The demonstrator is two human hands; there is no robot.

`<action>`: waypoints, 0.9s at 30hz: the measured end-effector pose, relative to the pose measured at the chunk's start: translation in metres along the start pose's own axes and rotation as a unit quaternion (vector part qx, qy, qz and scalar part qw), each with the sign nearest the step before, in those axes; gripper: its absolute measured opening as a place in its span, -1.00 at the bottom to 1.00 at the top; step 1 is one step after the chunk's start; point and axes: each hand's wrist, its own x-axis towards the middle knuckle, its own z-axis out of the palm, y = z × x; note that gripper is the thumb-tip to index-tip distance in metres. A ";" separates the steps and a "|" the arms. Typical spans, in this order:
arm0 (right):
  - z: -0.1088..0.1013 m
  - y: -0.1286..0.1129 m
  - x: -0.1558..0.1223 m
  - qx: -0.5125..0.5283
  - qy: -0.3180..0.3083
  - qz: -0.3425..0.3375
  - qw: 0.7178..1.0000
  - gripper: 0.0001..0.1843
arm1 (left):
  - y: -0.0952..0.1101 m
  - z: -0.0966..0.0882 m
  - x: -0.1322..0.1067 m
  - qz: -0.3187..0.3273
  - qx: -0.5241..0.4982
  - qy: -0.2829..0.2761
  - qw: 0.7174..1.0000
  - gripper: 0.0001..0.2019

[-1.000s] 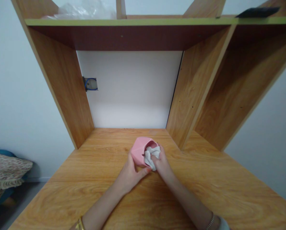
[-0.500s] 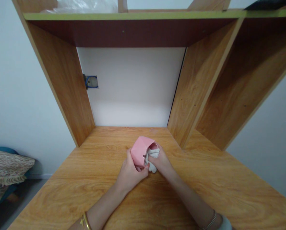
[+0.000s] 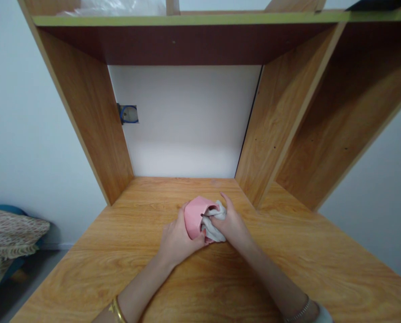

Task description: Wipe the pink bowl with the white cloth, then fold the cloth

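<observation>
Smooth, faceted pink container (image 3: 193, 216) within half-curled left fingers (image 3: 181, 217), which grip its side. Crumpled, soft-looking white cloth (image 3: 214, 233) bunched at its opening, held by right fingers (image 3: 220, 223), partly closed, one extended. Wood-grain tabletop (image 3: 153, 204) beneath both.

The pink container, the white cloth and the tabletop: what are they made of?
The pink container may be ceramic or hard plastic, I can't tell which: its flat-sided walls look smooth and faintly shiny. The white cloth seems to be soft, dull fabric, since it bunches into folds. The tabletop looks like wood or wood-look board, smooth, with brown grain lines.
</observation>
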 end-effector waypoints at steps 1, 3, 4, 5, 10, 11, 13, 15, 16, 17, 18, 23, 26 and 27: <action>0.003 0.000 -0.001 0.010 -0.001 -0.004 1.000 -0.19 | 0.000 -0.003 0.000 0.002 0.018 0.007 1.000 -0.27; 0.009 0.001 -0.003 0.047 -0.009 -0.013 0.999 -0.19 | -0.001 -0.007 0.001 0.012 0.037 0.017 0.999 -0.24; 0.011 0.002 -0.003 0.065 -0.016 -0.017 0.998 -0.19 | -0.002 -0.009 0.002 0.018 0.038 0.020 0.999 -0.25; 0.014 0.003 -0.004 0.080 -0.024 -0.020 0.996 -0.19 | -0.003 -0.010 0.002 0.024 0.036 0.022 0.999 -0.26; 0.018 0.008 -0.004 0.145 -0.086 -0.041 0.985 -0.23 | -0.005 -0.013 0.003 0.030 0.051 0.020 0.998 -0.32; 0.018 0.009 -0.004 0.156 -0.092 -0.044 0.982 -0.24 | -0.005 -0.013 0.003 0.024 0.059 0.018 0.998 -0.33; 0.018 0.009 -0.004 0.174 -0.090 -0.046 0.980 -0.27 | -0.005 -0.013 0.004 0.013 0.066 0.015 0.998 -0.36; 0.019 0.008 -0.005 0.190 -0.075 -0.042 0.978 -0.29 | -0.006 -0.013 0.005 0.009 0.056 0.019 0.998 -0.38; 0.020 0.008 -0.005 0.197 -0.066 -0.039 0.977 -0.30 | -0.007 -0.013 0.006 0.010 0.047 0.025 0.999 -0.39; 0.021 0.007 -0.005 0.203 -0.056 -0.033 0.977 -0.31 | -0.009 -0.012 0.007 0.014 0.034 0.031 0.999 -0.38; 0.021 0.007 -0.006 0.210 -0.046 -0.026 0.976 -0.31 | -0.011 -0.011 0.007 0.017 0.018 0.035 0.999 -0.38; 0.018 0.004 -0.004 0.268 -0.016 0.046 0.962 -0.26 | -0.020 -0.003 0.009 0.037 -0.100 0.013 0.994 -0.27; 0.011 -0.004 -0.005 0.290 -0.054 0.104 0.950 -0.38 | -0.019 0.006 0.008 0.050 -0.148 -0.013 0.988 -0.16; 0.009 -0.008 -0.006 0.299 -0.065 0.112 0.945 -0.44 | -0.018 0.009 0.007 0.052 -0.161 -0.028 0.985 -0.14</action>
